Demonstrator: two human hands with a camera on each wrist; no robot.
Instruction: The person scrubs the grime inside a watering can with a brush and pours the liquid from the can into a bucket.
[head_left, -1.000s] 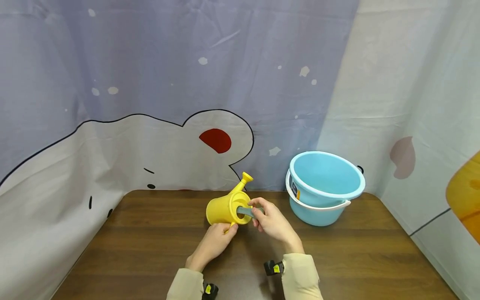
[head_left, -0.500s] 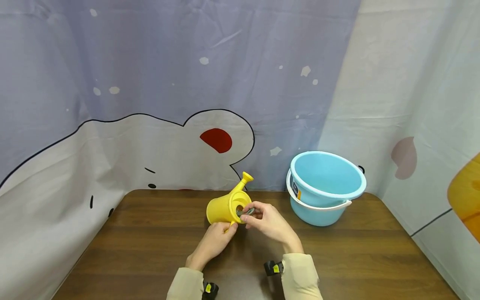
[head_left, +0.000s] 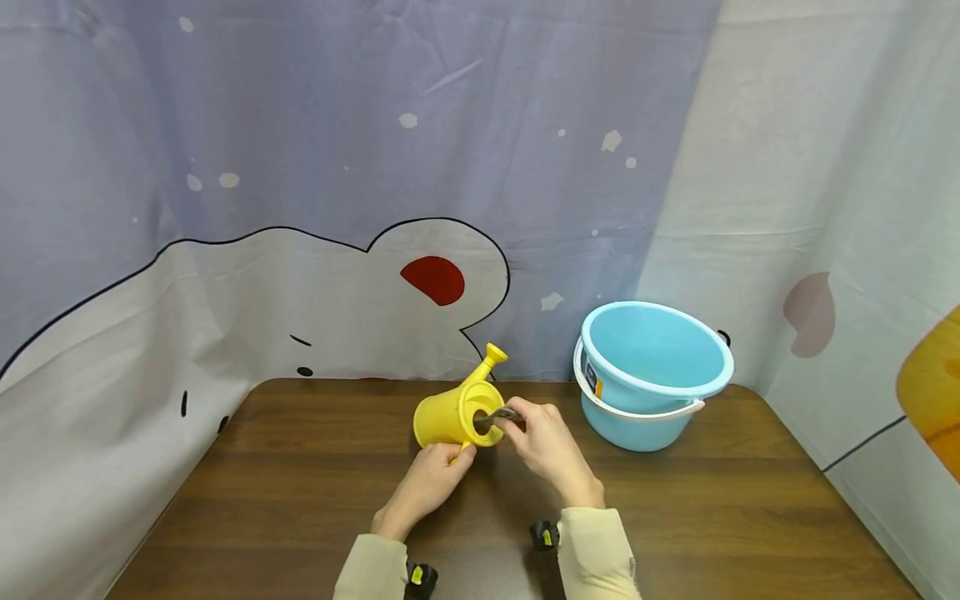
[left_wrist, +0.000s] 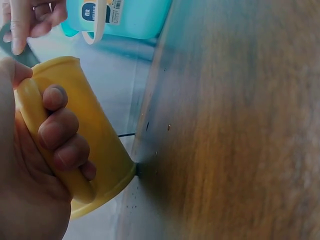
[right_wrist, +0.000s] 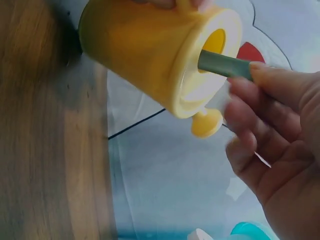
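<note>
My left hand (head_left: 427, 483) grips the handle of a yellow watering can (head_left: 437, 419). The can is tilted, its round opening facing right and its spout pointing up toward the back. In the left wrist view, the fingers (left_wrist: 62, 132) curl round the can's handle. My right hand (head_left: 551, 446) pinches a slim grey-green handle-like tool (right_wrist: 225, 65) between thumb and fingers, just outside the opening. The tool's far end goes into the can and is hidden there, so its kind cannot be told.
A light blue bucket (head_left: 637, 425) with a pale carrying handle (head_left: 600, 407) stands at the back right of the wooden table (head_left: 285, 500). A printed curtain (head_left: 315, 150) hangs behind the table. A few small drops or specks lie on the table, seen in the left wrist view.
My right hand has turned the grey-green tool, and it now shows narrower and at a different angle in the opening. The left hand and watering can stay nearly still.
</note>
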